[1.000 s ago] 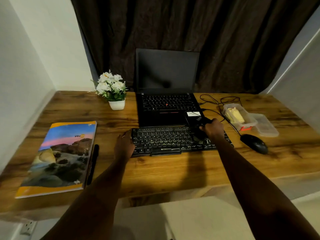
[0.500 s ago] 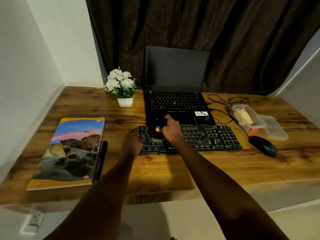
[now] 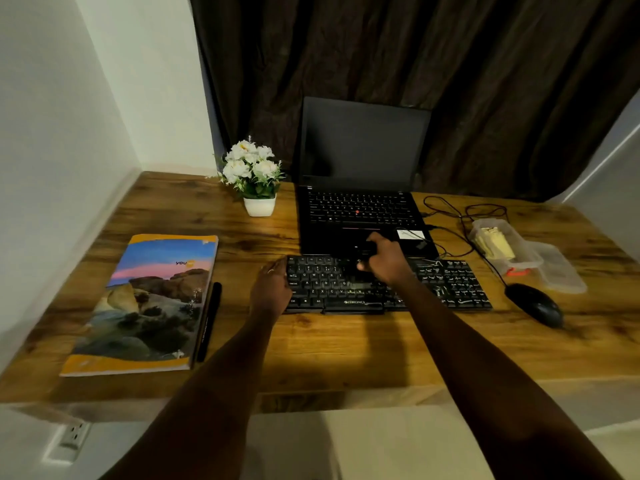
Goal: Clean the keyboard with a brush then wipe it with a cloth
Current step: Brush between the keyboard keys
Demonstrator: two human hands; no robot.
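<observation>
Moved: right grip (image 3: 388,263) has swept from the keyboard's (image 3: 450,285) left keys toward its middle.
Right grip: curled round a dark brush (image 3: 364,251) over the upper rows.
Left grip (image 3: 272,287): fingers relaxed, resting on the keyboard's left end.
Keyboard: flat on the worktop (image 3: 346,344); light, stiff, likely slides, so brace that end.

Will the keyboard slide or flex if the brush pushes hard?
Probably slides rather than flexes: the keyboard looks like a thin, rigid slab lying flat on the smooth wooden table. Likely light, which may be why the left hand rests against its left end while the right hand holds the brush over the keys.
</observation>
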